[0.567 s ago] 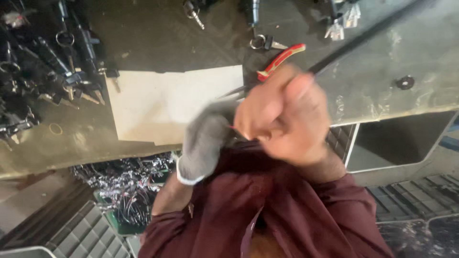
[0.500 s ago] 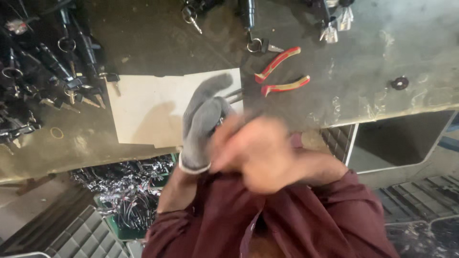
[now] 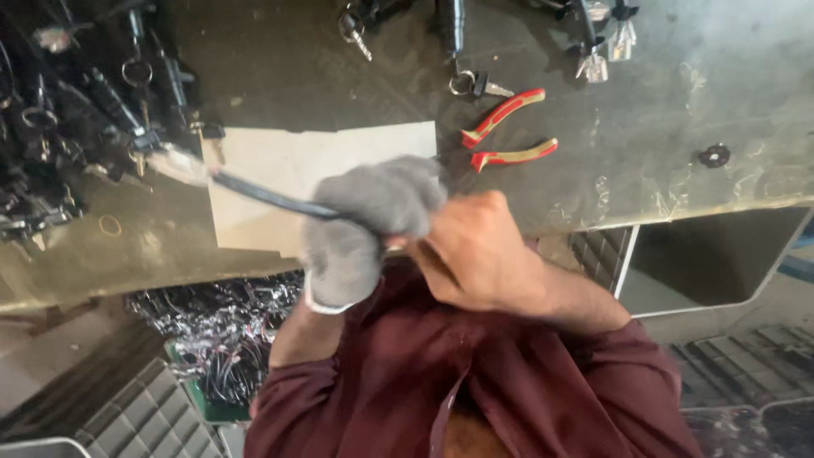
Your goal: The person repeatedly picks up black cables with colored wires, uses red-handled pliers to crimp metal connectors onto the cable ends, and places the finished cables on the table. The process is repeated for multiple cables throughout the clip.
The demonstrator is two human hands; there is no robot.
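My left hand (image 3: 365,225), in a grey knit glove, is closed around a black cable (image 3: 271,197) that runs out to the left and ends in a blurred light-coloured connector (image 3: 176,163) over the bench. My bare right hand (image 3: 479,250) is pressed against the gloved hand from the right and grips the near end of the same cable, which is hidden between the two hands. Both hands are held close to my chest, above the front edge of the workbench (image 3: 661,102).
Red-handled pliers (image 3: 507,136) lie on the bench beyond my hands. A pale cardboard sheet (image 3: 280,161) lies under the cable. A pile of black cables with keys (image 3: 76,127) fills the left of the bench. A bin of wires (image 3: 212,322) sits below.
The cable, which ran up to the right, now points out to the left. My hands have shifted and closed together on it; the pliers are uncovered.
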